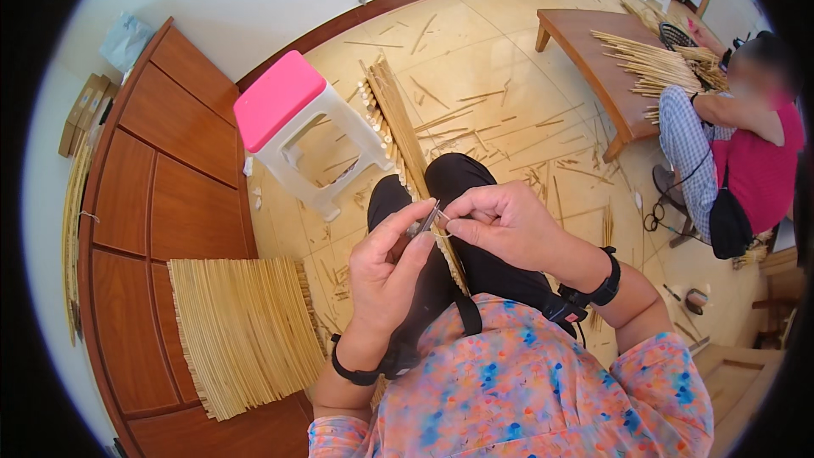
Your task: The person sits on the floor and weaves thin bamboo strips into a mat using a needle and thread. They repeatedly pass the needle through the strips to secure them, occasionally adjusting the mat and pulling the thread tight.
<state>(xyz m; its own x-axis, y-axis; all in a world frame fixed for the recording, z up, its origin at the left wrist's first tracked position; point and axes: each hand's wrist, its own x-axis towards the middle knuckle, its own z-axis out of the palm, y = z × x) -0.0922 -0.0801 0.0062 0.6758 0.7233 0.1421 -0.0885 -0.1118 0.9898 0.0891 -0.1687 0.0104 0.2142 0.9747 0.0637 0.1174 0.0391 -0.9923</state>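
My left hand (386, 267) pinches a narrow, dark grey metal piece (430, 219) above my lap; its exact kind is too small to make out. Close against it, my right hand (509, 216) holds a thin pale strand (443, 216) between thumb and fingertips, and the two sets of fingertips nearly meet. Beneath both hands a long bundle of straw-coloured stalks (398, 119) runs from between my knees out over the floor. Its left edge shows a row of pale cut ends. My hands hide part of the bundle.
A white stool with a pink seat (284, 97) stands ahead left. A mat of stalks (246, 331) leans on a brown wooden cabinet (127, 203). Loose stalks litter the tiled floor. At right another person (755, 136) sits by a low table (585, 51) bearing stalks.
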